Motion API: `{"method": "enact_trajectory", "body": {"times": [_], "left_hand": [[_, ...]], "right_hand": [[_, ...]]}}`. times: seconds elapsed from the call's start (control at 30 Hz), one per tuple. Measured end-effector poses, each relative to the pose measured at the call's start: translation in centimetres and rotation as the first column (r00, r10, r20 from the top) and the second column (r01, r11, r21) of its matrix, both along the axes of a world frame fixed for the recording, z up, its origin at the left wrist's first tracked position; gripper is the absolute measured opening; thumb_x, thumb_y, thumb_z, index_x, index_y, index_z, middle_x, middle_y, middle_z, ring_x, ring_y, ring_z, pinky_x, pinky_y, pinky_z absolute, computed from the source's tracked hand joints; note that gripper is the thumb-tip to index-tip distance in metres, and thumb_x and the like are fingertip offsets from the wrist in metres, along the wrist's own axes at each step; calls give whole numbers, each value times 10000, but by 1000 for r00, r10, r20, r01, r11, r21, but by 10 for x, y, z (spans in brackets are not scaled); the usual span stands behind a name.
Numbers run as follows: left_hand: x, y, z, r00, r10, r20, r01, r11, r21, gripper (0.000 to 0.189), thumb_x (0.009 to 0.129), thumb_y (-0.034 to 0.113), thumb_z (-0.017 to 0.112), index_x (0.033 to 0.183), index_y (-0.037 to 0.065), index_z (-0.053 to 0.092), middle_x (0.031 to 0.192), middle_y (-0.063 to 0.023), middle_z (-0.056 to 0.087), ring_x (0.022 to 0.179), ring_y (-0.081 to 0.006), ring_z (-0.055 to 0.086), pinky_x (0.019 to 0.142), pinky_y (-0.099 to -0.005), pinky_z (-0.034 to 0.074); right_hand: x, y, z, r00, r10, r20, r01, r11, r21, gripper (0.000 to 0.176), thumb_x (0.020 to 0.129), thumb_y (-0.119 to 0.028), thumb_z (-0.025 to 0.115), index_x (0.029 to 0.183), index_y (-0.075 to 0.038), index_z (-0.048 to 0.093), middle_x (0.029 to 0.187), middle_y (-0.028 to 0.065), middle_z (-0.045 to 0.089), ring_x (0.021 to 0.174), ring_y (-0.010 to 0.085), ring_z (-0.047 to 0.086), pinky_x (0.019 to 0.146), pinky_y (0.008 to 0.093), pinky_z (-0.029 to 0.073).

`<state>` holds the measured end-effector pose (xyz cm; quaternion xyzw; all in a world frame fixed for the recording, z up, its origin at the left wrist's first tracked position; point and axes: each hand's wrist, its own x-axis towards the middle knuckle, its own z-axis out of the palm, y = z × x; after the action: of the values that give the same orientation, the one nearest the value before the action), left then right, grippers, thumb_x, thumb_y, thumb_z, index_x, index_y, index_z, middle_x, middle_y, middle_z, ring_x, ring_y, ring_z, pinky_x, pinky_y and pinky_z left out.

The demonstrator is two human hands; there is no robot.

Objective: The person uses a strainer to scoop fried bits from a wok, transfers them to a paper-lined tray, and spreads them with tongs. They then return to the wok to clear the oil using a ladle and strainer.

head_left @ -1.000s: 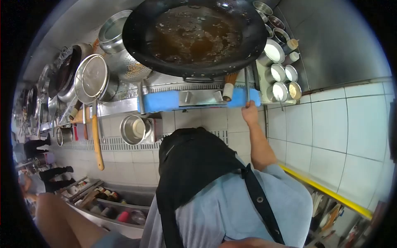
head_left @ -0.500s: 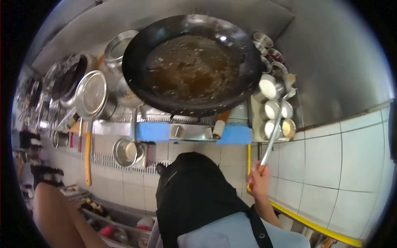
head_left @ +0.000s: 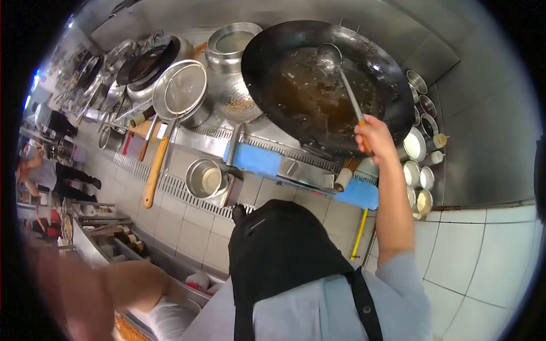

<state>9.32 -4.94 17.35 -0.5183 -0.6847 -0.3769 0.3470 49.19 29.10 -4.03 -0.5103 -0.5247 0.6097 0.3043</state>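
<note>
My right hand [head_left: 375, 138] is closed around the wooden handle of a metal ladle [head_left: 354, 102]. The ladle's bowl rests in brownish liquid inside a large dark wok [head_left: 267, 48], and my hand is above the wok's near right side. Food bits float in the liquid, which looks oily. At the lower left my left arm [head_left: 133, 284] reaches out to the side. My left hand [head_left: 68, 295] is smeared by motion, so its fingers and anything in them cannot be made out.
Left of the wok are a perforated strainer [head_left: 240, 102], a wooden-handled mesh strainer [head_left: 185, 94] and a steel pot [head_left: 227, 57]. White-filled containers [head_left: 414, 145] stand to the right. A pot [head_left: 205, 177] is below the counter's front. Another person [head_left: 54, 170] is at far left.
My right hand has swung from the right-hand containers to the wok, taking the ladle bowl into the liquid. My left arm has moved and blurred. The view has shifted.
</note>
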Motion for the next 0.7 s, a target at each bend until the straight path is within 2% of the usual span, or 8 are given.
{"method": "enact_trajectory", "body": {"times": [0.07,0.13,0.17,0.27,0.33,0.4,0.47,0.7], "left_hand": [[-55,6,-48,901,-9,433,106,974,-200,522,1061,261,475,1537,50,441,1541,-130,489,1444,-247,430,1208,-393,317],[-121,-7,-128,569,-125,813,423,892,-159,685,994,301,614,1537,-46,382,1564,-220,431,1465,-306,400,1229,-413,251],[-149,-7,-166,429,23,903,359,913,-194,715,974,298,669,1529,-55,389,1562,-229,432,1458,-314,407,1223,-402,252],[-226,-28,-260,232,325,917,347,853,-390,812,938,499,684,1489,-51,449,1480,-233,524,1426,-298,446,1181,-392,321],[-256,-32,-315,-63,307,950,479,844,-241,780,936,559,651,1433,-24,506,1382,-223,602,1341,-288,535,1122,-429,397],[-262,-21,-337,-439,167,883,577,806,134,675,958,528,622,1374,3,540,1327,-205,635,1243,-305,608,1069,-486,452],[-248,-3,-336,-655,103,749,550,745,378,620,983,470,582,1381,-1,523,1339,-232,620,1211,-354,628,1056,-538,474],[-237,31,-352,-810,64,583,425,750,507,477,974,274,599,1306,-61,533,1262,-262,646,1142,-350,660,978,-488,550]], "right_hand": [[-27,4,-2,1000,18,-8,-18,999,-48,340,910,-40,608,1236,28,538,810,39,577,565,96,532,434,248,425],[-60,-9,8,996,-3,-94,-7,994,-111,132,906,-47,615,1008,-16,537,818,75,585,594,118,550,439,267,427],[-70,-15,9,997,-1,-81,-8,994,-110,132,906,-47,615,1008,-16,537,818,75,585,594,118,550,439,267,427],[-96,-25,-1,884,-123,-451,-26,950,-310,123,927,-67,609,1020,-11,550,853,80,603,612,108,537,481,247,402],[-117,-39,3,831,-171,-529,-28,938,-347,150,928,-78,612,1039,5,553,863,77,604,615,103,531,483,245,399],[-138,-56,10,733,-244,-635,-39,917,-397,258,929,-107,624,1113,61,556,897,68,604,633,91,519,495,235,392],[-161,-71,23,695,-265,-668,-22,921,-388,290,929,-112,628,1139,72,548,903,65,601,638,91,518,500,233,392],[-225,-100,33,491,-338,-803,-28,915,-402,461,951,-120,607,1286,143,432,938,67,537,648,89,501,485,227,389]]}}
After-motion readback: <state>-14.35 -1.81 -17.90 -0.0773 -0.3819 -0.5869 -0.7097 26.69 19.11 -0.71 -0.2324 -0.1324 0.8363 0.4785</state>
